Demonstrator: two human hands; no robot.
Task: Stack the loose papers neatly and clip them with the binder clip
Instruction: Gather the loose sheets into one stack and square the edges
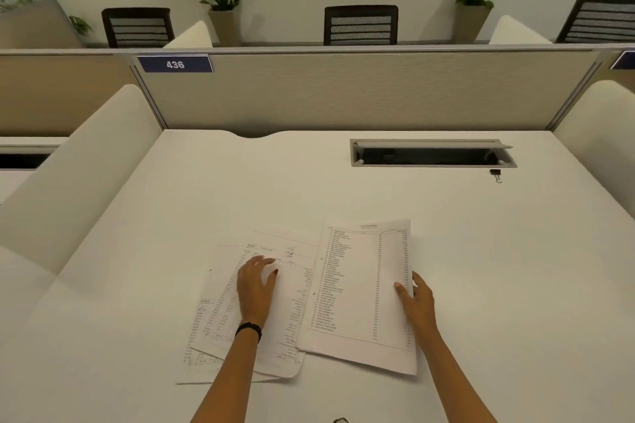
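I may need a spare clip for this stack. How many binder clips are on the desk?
1. The binder clip lies far right, just below the cable tray's right end. Others may hide under the papers.

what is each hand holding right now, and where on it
The right hand grips the top sheet at its right edge. The left hand holds nothing; it rests flat on the spread papers.

One wide-angle view from the person's head looks forward and steeply down onto the desk (481, 251) (edges bend from the lens). Forearms enter at 6 o'clock, close below; the partition (360, 93) stands far off at 12 o'clock.
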